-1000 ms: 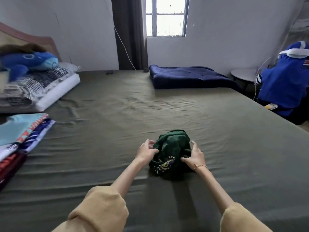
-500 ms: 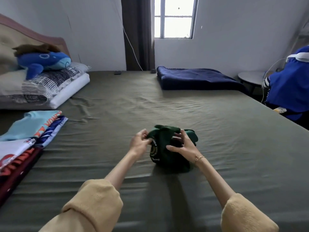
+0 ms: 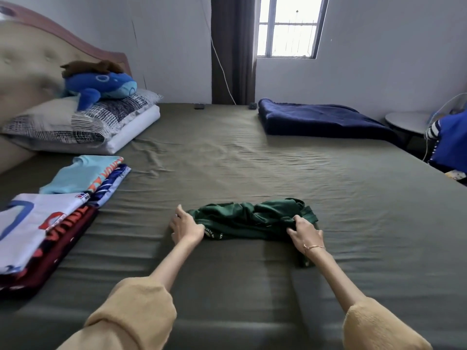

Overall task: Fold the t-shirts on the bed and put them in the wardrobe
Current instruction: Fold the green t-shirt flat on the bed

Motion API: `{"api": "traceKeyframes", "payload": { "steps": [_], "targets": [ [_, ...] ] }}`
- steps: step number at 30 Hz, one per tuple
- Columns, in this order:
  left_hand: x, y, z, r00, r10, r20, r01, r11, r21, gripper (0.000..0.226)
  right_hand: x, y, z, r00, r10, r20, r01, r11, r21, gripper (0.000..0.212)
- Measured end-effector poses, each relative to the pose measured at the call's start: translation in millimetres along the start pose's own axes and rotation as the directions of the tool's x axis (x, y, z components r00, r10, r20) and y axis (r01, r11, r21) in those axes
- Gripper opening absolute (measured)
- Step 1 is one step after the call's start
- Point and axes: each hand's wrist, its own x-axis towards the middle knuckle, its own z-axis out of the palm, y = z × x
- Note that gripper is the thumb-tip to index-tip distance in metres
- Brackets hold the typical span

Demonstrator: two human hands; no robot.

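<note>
Both hands, left hand [image 3: 185, 226] and right hand [image 3: 304, 231], pinch opposite ends of the bunched green t-shirt [image 3: 249, 221] near the bed's [image 3: 252, 160] front edge; spreading it flat before folding should prevent creases.

I see a crumpled dark green t-shirt [image 3: 250, 219] stretched sideways mid-bed [image 3: 227, 157]; folded t-shirts [image 3: 50, 218] sit stacked well left of it, near the bed's edge.
</note>
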Motion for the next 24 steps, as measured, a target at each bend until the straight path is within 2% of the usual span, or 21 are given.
{"api": "traceKeyframes", "payload": {
  "steps": [3, 4, 6, 7, 8, 9, 12, 15, 18, 20, 24],
  "targets": [
    [-14, 15, 12, 0.975, 0.215, 0.054, -0.222, 0.942, 0.253, 0.092, -1, -2, -4, 0.987, 0.026, 0.160, 0.000, 0.987, -0.162, 0.046],
    [-17, 19, 15, 0.945, 0.305, 0.118, -0.327, 0.883, 0.336, 0.091, -3, -2, -3, 0.980, 0.029, 0.198, 0.014, 0.977, -0.211, 0.048],
    [-20, 24, 23, 0.824, 0.479, 0.304, -0.567, 0.681, 0.463, 0.084, -6, -3, 3, 0.982, 0.011, 0.190, 0.051, 0.946, -0.320, 0.043],
    [-21, 23, 28, 0.766, 0.513, 0.388, -0.642, 0.578, 0.504, 0.078, -7, -2, 6, 0.986, 0.004, 0.169, 0.060, 0.926, -0.373, 0.039],
    [-21, 22, 32, 0.741, 0.511, 0.436, -0.670, 0.513, 0.537, 0.072, -7, 0, 9, 0.990, 0.008, 0.144, 0.053, 0.908, -0.416, 0.037],
    [-20, 20, 35, 0.752, 0.486, 0.446, -0.657, 0.497, 0.566, 0.064, -8, 2, 11, 0.993, 0.015, 0.116, 0.039, 0.892, -0.450, 0.036],
    [-13, 13, 36, 0.809, 0.465, 0.360, -0.586, 0.582, 0.564, 0.035, -9, 5, 15, 0.999, 0.018, 0.043, 0.007, 0.861, -0.509, 0.033],
    [-2, 16, 25, 0.841, 0.499, 0.211, -0.537, 0.714, 0.449, 0.031, -9, 2, 23, 1.000, -0.010, 0.020, 0.018, 0.881, -0.474, 0.038],
    [10, 23, 7, 0.814, 0.562, 0.144, -0.563, 0.704, 0.433, 0.034, -6, -6, 29, 0.992, -0.107, -0.062, 0.074, 0.917, -0.392, 0.025],
    [20, 29, -11, 0.800, 0.596, 0.075, -0.572, 0.717, 0.399, 0.033, -1, -12, 22, 0.983, -0.116, -0.144, 0.065, 0.946, -0.318, 0.024],
    [37, 51, -57, 0.778, 0.611, -0.149, -0.524, 0.761, 0.383, 0.030, 16, -24, -12, 0.942, -0.076, -0.328, 0.016, 0.983, -0.181, 0.021]
  ]
}}
